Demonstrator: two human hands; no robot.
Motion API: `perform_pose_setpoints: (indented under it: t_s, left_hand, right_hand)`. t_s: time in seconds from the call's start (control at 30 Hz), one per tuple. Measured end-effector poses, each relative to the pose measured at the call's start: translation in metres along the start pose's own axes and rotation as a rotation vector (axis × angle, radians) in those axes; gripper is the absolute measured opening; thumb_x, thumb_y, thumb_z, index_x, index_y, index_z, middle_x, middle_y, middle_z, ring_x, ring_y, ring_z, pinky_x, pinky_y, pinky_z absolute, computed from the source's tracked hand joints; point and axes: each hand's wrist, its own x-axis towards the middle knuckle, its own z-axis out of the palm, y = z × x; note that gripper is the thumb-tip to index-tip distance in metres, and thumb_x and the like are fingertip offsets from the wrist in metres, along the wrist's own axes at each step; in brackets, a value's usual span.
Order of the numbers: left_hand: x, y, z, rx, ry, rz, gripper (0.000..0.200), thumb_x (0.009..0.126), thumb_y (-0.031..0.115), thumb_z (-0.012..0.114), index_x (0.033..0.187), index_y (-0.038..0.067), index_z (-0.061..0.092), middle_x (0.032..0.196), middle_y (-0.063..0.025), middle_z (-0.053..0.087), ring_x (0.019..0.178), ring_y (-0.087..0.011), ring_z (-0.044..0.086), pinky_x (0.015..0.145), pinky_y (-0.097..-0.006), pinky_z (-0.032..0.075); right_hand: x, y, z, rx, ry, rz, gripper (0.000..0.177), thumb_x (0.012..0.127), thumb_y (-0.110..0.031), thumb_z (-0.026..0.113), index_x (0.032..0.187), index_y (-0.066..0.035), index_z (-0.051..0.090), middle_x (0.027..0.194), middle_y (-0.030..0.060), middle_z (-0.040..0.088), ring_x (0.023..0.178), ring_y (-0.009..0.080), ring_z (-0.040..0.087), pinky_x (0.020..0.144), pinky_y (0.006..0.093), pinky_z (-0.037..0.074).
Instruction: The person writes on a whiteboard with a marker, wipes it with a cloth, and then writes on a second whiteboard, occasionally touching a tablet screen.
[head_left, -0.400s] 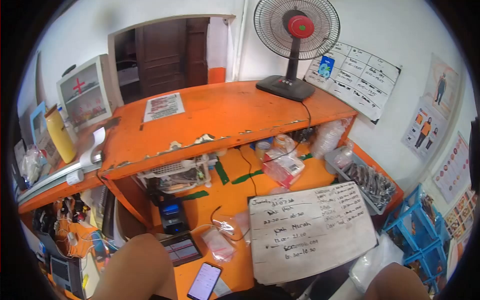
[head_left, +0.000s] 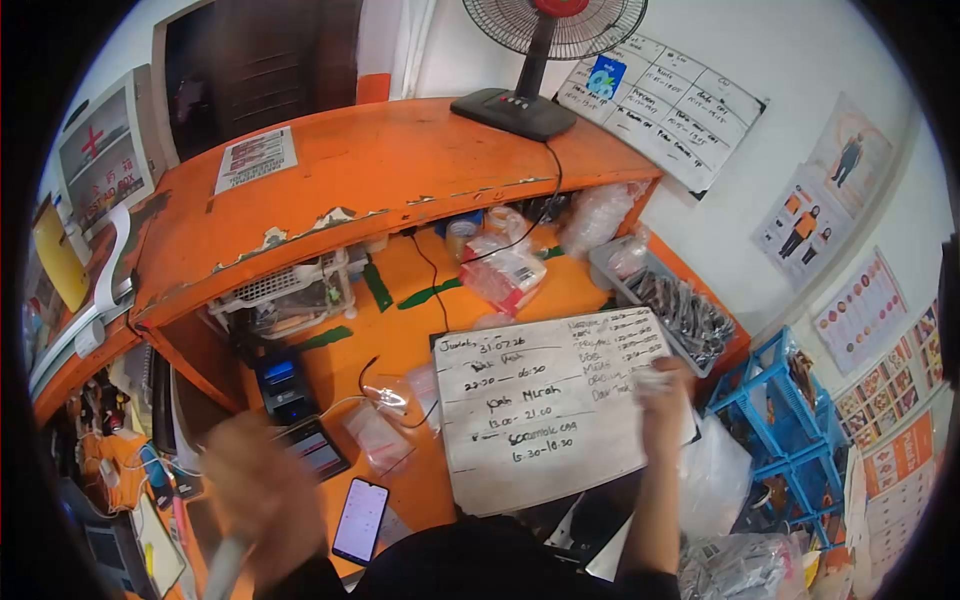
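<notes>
The whiteboard, covered in black handwriting, lies tilted on the orange desk. At its right edge my right hand is closed around a small white wad that looks like crumpled tissue, overlapping the names and times written there. My left hand is raised at the lower left, smeared by motion, its fingers unclear. A pale, blurred rod-like thing shows just below it. Between my hands, nearer my body, a phone with a lit screen rests on the desk.
A tablet and a black card terminal stand left of the board. Small plastic bags lie beside them. Behind the board is a grey tray of wrapped items; blue baskets stand at right. A fan tops the counter.
The view has shifted down and right. My left hand has moved into sight at the lower left. My right hand has come up to the whiteboard's right side with the white wad.
</notes>
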Motion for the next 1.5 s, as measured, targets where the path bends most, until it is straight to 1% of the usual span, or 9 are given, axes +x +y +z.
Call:
perform_pose_setpoints:
  t_s: [0.07,0.1,0.33,0.43,0.57,1.0,1.1,1.2,1.5]
  left_hand:
    - [-0.045,-0.043,0.031,0.349,0.064,-0.773,0.017,0.085,0.015,0.052,0.071,0.004,0.052,0.077,-0.0051,0.051,0.079,-0.0208,0.049,0.077,-0.0353,0.040]
    - [-0.064,-0.074,0.029,0.311,-0.156,-0.750,0.019,0.078,0.014,0.062,0.069,0.001,0.054,0.079,-0.0085,0.060,0.074,-0.0165,0.054,0.064,-0.0281,0.042]
    - [-0.232,-0.123,0.013,0.397,-0.014,-1.372,0.028,0.079,0.026,0.070,0.073,0.000,0.063,0.094,-0.0105,0.053,0.090,-0.0182,0.052,0.079,-0.0287,0.041]
    - [-0.266,-0.139,-0.008,0.567,-0.460,-1.285,0.028,0.078,0.026,0.071,0.084,0.000,0.067,0.097,-0.0109,0.055,0.092,-0.0186,0.053,0.080,-0.0291,0.043]
    - [-0.232,-0.128,0.023,0.301,-0.209,-1.514,0.035,0.079,0.024,0.070,0.102,-0.002,0.063,0.095,-0.0087,0.061,0.082,-0.0174,0.058,0.076,-0.0284,0.046]
    - [-0.251,-0.139,0.016,0.345,-0.180,-1.617,0.030,0.079,0.025,0.069,0.092,-0.001,0.063,0.081,-0.0040,0.060,0.076,-0.0134,0.055,0.068,-0.0289,0.044]
    - [-0.261,-0.141,0.014,0.200,-0.034,-1.588,0.030,0.080,0.025,0.068,0.093,-0.001,0.062,0.083,-0.0036,0.061,0.077,-0.0134,0.055,0.069,-0.0283,0.044]
    - [-0.257,-0.139,0.010,0.160,-0.005,-1.628,0.028,0.080,0.024,0.069,0.094,0.000,0.061,0.081,-0.0028,0.060,0.077,-0.0127,0.055,0.070,-0.0270,0.043]
    - [-0.241,-0.135,0.019,0.017,0.174,-1.668,0.018,0.082,0.014,0.067,0.093,0.004,0.057,0.079,0.0004,0.055,0.075,-0.0091,0.055,0.072,-0.0238,0.048]
  right_hand:
    - [-0.017,0.103,0.035,-0.063,-0.022,0.152,0.024,0.068,0.003,0.054,0.090,-0.005,0.049,0.077,0.0016,0.045,0.067,0.0117,0.044,0.059,0.0255,0.038]
    - [-0.023,0.169,0.038,-0.128,-0.095,0.148,0.025,0.070,0.006,0.055,0.092,-0.005,0.051,0.069,0.0008,0.044,0.058,0.0092,0.041,0.051,0.0245,0.035]
    - [-0.021,0.206,0.046,-0.552,-0.182,-0.072,0.013,0.070,0.003,0.062,0.082,0.000,0.064,0.080,0.0179,0.062,0.074,0.0336,0.060,0.065,0.0392,0.048]
    - [-0.014,0.200,0.051,-0.796,-0.240,-0.204,0.014,0.068,0.003,0.061,0.081,0.000,0.064,0.079,0.0185,0.061,0.076,0.0361,0.057,0.069,0.0417,0.047]
    - [-0.017,0.203,0.059,-0.956,-0.317,-0.257,0.017,0.065,0.005,0.057,0.079,0.000,0.065,0.075,0.0178,0.060,0.077,0.0374,0.054,0.069,0.0445,0.046]
    - [-0.114,0.167,0.181,-0.761,-0.506,-0.215,0.017,0.065,0.001,0.055,0.078,-0.002,0.066,0.079,0.0157,0.064,0.080,0.0363,0.058,0.070,0.0439,0.049]
    - [-0.111,0.158,0.183,-0.764,-0.642,-0.267,0.014,0.069,0.001,0.061,0.081,-0.002,0.068,0.076,0.0116,0.065,0.072,0.0266,0.060,0.063,0.0374,0.049]
    - [-0.091,0.159,0.146,-0.165,-0.451,0.088,0.016,0.074,-0.010,0.075,0.087,-0.003,0.069,0.072,0.0033,0.065,0.058,0.0065,0.051,0.053,0.0237,0.041]
    - [-0.062,0.184,-0.018,-1.084,-0.030,0.023,0.010,0.066,-0.001,0.061,0.075,0.000,0.066,0.070,0.0173,0.061,0.068,0.0359,0.060,0.062,0.0430,0.048]
